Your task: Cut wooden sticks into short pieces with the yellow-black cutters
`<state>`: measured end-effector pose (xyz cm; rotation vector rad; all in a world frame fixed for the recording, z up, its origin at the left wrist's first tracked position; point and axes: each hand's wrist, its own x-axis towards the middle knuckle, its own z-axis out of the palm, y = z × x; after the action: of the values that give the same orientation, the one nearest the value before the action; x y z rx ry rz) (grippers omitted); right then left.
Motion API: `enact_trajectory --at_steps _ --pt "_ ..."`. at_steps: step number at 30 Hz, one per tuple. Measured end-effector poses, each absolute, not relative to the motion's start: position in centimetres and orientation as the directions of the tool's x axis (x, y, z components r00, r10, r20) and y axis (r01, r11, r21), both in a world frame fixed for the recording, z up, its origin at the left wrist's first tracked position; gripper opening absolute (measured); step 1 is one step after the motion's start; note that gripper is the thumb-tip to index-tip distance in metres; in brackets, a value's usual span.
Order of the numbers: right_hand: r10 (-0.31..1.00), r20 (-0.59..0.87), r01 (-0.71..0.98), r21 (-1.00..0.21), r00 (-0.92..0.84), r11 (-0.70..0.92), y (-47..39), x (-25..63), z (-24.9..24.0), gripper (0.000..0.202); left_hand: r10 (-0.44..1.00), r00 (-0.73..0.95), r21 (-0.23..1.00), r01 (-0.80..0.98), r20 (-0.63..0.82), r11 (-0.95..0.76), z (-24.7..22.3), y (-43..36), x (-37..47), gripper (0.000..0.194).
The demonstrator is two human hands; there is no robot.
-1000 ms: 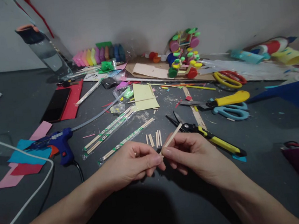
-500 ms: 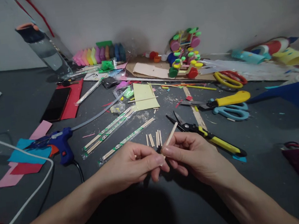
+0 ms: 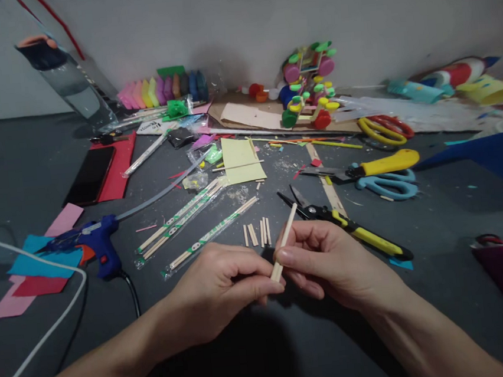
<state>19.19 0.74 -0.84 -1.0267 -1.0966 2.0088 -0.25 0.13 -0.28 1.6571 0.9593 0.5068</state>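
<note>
My right hand pinches a wooden chopstick between thumb and fingers, its upper end pointing up and away. At the lower end of that chopstick, my left hand is closed with its thumb pressed against the wood. A second short piece seems to lie alongside there, but the fingers partly cover it. Just beyond both hands, several short cut stick pieces lie in a loose row on the dark table. Black-and-yellow cutters rest open behind my right hand.
Paper-wrapped chopsticks and a blue glue gun lie to the left, with a white cable nearby. Scissors and a yellow-handled knife-like tool are at right. Small wheeled models stand behind a yellow paper.
The chopstick's lower end has come into clear view between my hands. My left thumb and fingers have shifted slightly on it, and the whole view has moved a little.
</note>
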Motion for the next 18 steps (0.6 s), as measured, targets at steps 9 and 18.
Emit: enact_trajectory --at_steps 9,18 --pt "0.813 -0.365 -0.059 -0.898 -0.453 -0.436 0.6 19.4 -0.7 0.035 0.679 0.573 0.885 0.230 -0.459 0.404 0.4 0.8 -0.5 0.013" --pt "0.886 -0.314 0.144 -0.949 -0.340 -0.281 0.3 18.2 -0.2 0.041 0.696 0.506 0.851 0.180 -0.510 0.493 -0.5 0.5 0.1 0.025"
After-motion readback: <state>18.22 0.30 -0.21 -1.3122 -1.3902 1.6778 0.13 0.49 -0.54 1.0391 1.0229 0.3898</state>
